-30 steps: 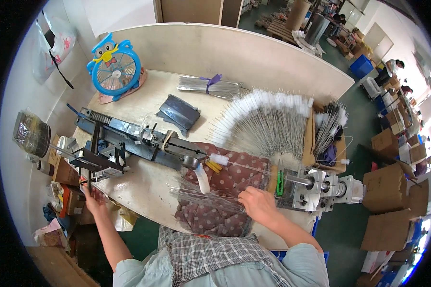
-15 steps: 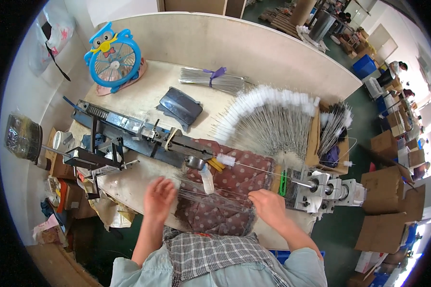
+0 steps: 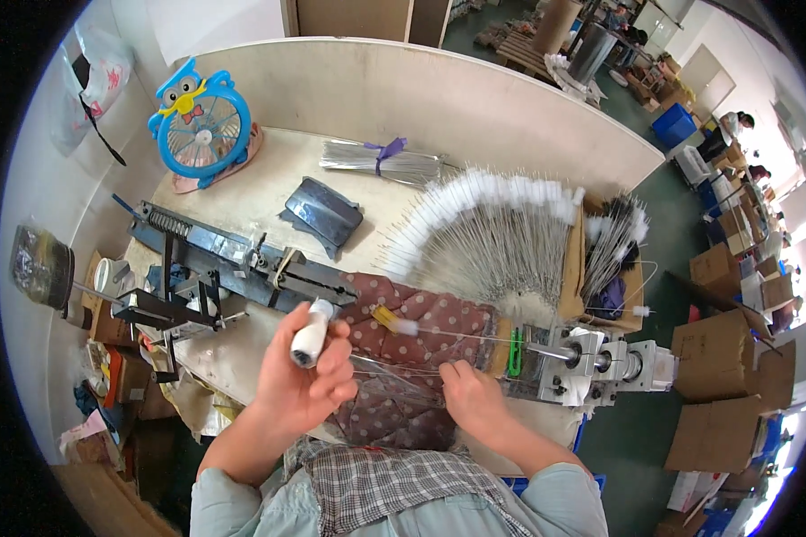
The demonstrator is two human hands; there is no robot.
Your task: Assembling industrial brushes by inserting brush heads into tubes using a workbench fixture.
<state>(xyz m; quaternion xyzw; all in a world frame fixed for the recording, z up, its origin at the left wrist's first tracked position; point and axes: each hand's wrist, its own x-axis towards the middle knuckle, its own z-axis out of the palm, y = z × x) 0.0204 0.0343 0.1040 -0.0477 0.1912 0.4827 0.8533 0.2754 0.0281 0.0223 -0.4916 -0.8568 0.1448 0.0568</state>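
Note:
My left hand (image 3: 300,385) is wrapped round a white handle (image 3: 308,344) in front of the long metal slide fixture (image 3: 309,277). My right hand (image 3: 475,398) pinches thin metal wires (image 3: 403,387) over a dotted brown quilted pad (image 3: 421,309). Beyond it, a thin twisted-wire brush with a white bristle head (image 3: 406,328) stretches across to the metal spindle (image 3: 555,352) on the right. The brush head lies next to a yellow piece (image 3: 384,317) on the pad. A green-handled tool (image 3: 515,353) sits near the spindle.
Finished white-tipped brushes (image 3: 501,233) fan out at the back right, beside a cardboard box (image 3: 575,268) of more brushes. A tied wire bundle (image 3: 381,161), a dark phone-like slab (image 3: 324,209) and a blue fan (image 3: 204,134) lie farther back. A metal bracket (image 3: 175,309) stands left.
My left hand has gone from open to gripping the white handle, which is now farther left. The brush head has come away from the slide fixture's end. The whole view has shifted slightly.

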